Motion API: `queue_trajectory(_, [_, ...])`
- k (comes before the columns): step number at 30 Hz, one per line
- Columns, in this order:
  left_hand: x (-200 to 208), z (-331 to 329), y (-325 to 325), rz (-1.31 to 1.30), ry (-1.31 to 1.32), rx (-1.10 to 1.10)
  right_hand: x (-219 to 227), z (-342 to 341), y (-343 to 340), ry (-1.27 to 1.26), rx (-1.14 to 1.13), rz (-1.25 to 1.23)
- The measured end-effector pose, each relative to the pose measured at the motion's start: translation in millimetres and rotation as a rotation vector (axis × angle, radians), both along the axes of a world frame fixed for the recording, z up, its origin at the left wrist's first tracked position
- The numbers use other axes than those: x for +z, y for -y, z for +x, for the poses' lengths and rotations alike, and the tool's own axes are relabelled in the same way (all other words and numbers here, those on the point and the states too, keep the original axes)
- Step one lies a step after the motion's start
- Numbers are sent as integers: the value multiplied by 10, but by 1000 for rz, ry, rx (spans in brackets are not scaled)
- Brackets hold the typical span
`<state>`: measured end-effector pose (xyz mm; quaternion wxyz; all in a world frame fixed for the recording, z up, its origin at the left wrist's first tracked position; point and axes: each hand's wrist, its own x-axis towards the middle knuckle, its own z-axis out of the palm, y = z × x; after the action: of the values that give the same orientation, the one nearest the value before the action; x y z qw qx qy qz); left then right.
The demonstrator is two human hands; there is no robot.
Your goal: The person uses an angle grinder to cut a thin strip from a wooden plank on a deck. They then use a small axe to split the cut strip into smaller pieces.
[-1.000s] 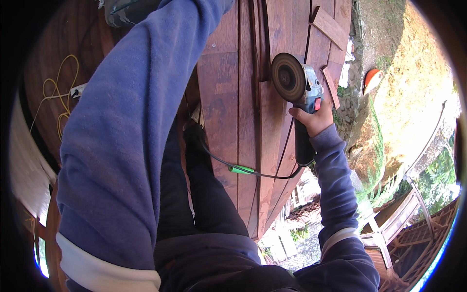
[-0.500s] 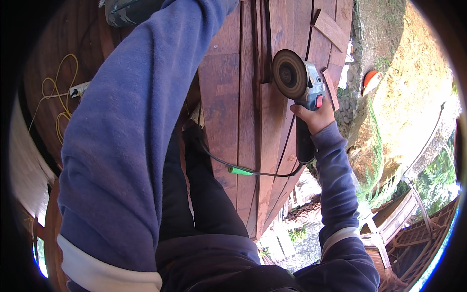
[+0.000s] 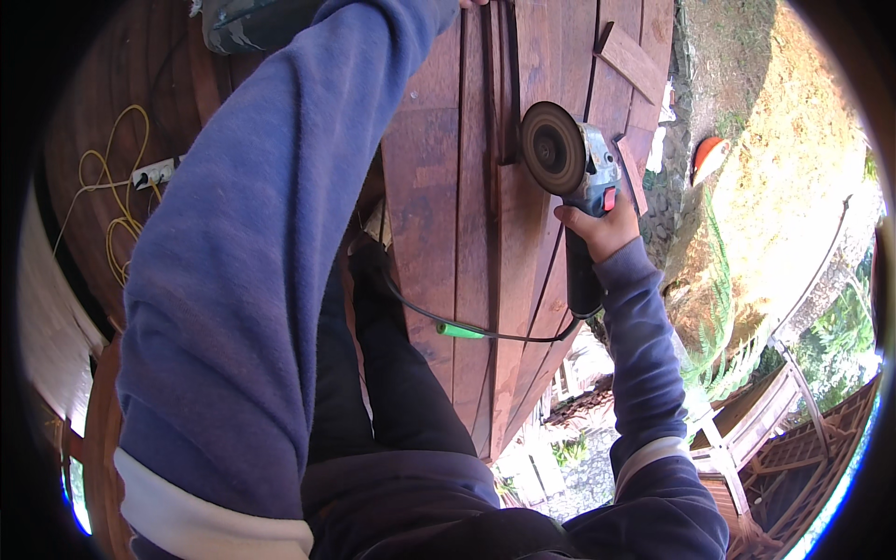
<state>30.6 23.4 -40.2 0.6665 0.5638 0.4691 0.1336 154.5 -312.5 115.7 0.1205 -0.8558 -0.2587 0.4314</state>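
My right hand [image 3: 613,231] is wrapped round the body of an angle grinder [image 3: 600,161], its thumb lying across the near side of the tool below a red switch. The grinder's round brown disc [image 3: 553,147] faces left and stands over the reddish wooden boards [image 3: 425,177]. A black power cord [image 3: 523,335] leaves the rear of the grinder and curves left toward my feet. My left arm reaches far forward; only a sliver of my left hand [image 3: 474,3] shows at the upper edge, by the boards, and its fingers are cut off.
Wood offcuts [image 3: 630,62] lie at the boards' right side. A green cylinder [image 3: 460,330] lies beside the cord. On the left are a white power strip [image 3: 154,174] and a yellow cable [image 3: 119,227]. A dark container [image 3: 245,26] stands at the far left. Sunlit ground drops away right.
My left sleeve has shifted slightly right, uncovering more of the power strip, and a bit of my left hand now shows at the top. The grinder has barely moved.
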Motion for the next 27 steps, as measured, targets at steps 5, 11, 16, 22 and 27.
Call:
queue_trajectory(5, [-33, 6, -3, 1, 28, -2, 16, 13, -70, -19, 6, 6])
queue_trajectory(11, [-4, 9, 16, 3, 24, 2, 4, -1, -122, 8, -12, 18])
queue_trajectory(16, [32, -13, 19, 18, 18, -5, -50, 48, -143, -6, -11, 36])
queue_trajectory(22, [73, -4, 10, 17, -31, -14, -85, 54, -37, 9, 10, 32])
queue_trajectory(27, [53, -6, 17, 4, -6, 0, -75, 35, -58, 5, -11, 18])
